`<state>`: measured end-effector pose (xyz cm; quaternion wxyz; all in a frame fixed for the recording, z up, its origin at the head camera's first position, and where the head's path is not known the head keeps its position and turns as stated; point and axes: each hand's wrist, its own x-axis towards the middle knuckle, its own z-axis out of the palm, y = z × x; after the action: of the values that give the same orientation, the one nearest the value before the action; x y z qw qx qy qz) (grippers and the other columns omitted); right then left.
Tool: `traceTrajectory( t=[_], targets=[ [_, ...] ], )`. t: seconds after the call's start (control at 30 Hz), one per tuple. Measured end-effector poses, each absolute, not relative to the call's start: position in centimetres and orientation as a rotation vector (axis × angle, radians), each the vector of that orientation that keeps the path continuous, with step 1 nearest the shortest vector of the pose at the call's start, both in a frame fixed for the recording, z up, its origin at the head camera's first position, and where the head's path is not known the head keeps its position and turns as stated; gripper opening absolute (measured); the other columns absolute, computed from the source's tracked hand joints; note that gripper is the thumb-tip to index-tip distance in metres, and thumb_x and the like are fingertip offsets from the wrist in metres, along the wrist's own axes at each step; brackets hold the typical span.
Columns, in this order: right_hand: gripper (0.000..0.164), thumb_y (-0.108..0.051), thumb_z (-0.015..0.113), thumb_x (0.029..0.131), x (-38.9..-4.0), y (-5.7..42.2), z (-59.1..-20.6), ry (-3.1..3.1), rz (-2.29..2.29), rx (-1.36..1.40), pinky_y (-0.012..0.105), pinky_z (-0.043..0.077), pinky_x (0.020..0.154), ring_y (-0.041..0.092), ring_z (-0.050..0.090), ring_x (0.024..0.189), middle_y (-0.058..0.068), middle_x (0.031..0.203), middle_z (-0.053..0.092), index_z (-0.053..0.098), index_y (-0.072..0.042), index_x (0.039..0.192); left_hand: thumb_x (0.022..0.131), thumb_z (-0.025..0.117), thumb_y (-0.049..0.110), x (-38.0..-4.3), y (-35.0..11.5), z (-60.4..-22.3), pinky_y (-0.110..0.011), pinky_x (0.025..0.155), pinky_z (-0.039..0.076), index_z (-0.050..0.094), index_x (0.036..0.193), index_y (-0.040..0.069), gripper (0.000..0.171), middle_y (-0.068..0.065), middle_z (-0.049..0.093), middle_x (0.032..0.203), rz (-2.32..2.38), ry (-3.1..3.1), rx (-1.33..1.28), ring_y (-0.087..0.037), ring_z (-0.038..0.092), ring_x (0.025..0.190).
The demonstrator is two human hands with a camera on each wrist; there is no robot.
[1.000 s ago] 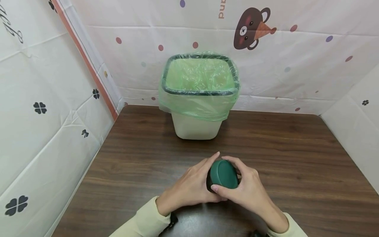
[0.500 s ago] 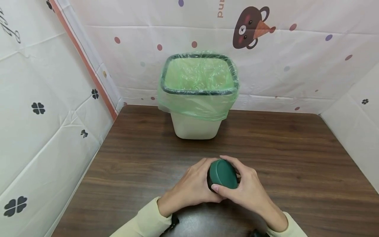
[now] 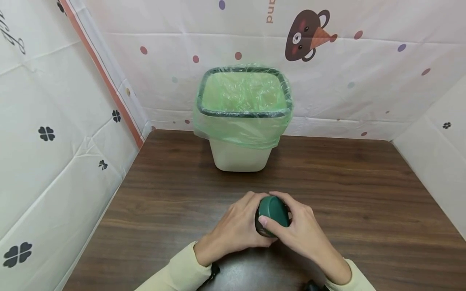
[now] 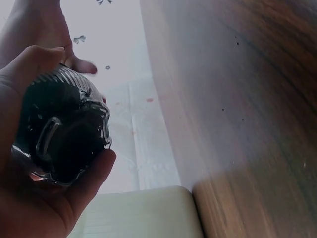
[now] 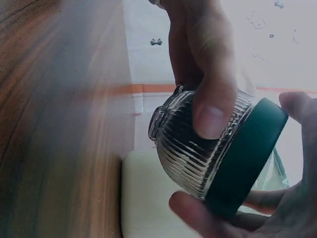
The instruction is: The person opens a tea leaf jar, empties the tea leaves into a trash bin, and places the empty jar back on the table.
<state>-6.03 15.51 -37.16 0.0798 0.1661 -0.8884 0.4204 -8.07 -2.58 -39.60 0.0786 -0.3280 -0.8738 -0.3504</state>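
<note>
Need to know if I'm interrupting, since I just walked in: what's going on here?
A person's left hand grips the ribbed glass body of a small jar, while their right hand holds its green lid. The lid is on the jar; how tightly, I can't tell. The jar is tilted and held above the wooden table. Behind it stands a bin lined with a green bag.

We're in a makeshift booth, home or studio I can't tell: printed sheets hang on three sides, hemming in a wood-grain table!
</note>
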Motion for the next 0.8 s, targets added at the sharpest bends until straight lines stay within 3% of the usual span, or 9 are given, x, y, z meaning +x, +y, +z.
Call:
traceTrajectory(
  t=[0.2, 0.47, 0.8],
  targets=[
    [0.048, -0.056, 0.062, 0.081, -5.9, 15.4, -37.0, -2.749, 1.106, 0.392, 0.03, 0.05, 0.057, 0.004, 0.055, 0.07, -0.007, 0.094, 0.062, 0.054, -0.028, 0.118, 0.063, 0.075, 0.049, -8.2, -2.3, -39.8, -0.021, 0.071, 0.049, 0.045, 0.128, 0.02, 0.078, 0.007, 0.049, 0.103, -0.92, -2.541, -0.997, -0.002, 0.045, 0.087],
    [0.062, -0.065, 0.054, 0.081, -5.8, 14.3, -37.2, -2.792, 0.934, 0.336, 0.034, 0.048, 0.059, 0.012, 0.054, 0.078, -0.002, 0.107, 0.058, 0.049, -0.02, 0.123, 0.057, 0.077, 0.039, -7.9, -2.0, -39.6, -0.027, 0.071, 0.051, 0.047, 0.126, 0.013, 0.079, 0.001, 0.05, 0.104, -0.751, -2.487, -0.953, -0.011, 0.048, 0.085],
    [0.044, -0.053, 0.049, 0.09, -6.0, 13.9, -37.8, -2.703, 0.971, 0.323, 0.033, 0.047, 0.058, 0.01, 0.052, 0.077, -0.004, 0.106, 0.056, 0.051, -0.019, 0.118, 0.057, 0.077, 0.041, -7.7, -1.7, -39.3, -0.027, 0.074, 0.05, 0.047, 0.124, 0.008, 0.081, -0.002, 0.052, 0.107, -0.625, -2.469, -0.946, -0.014, 0.05, 0.088]
  ],
)
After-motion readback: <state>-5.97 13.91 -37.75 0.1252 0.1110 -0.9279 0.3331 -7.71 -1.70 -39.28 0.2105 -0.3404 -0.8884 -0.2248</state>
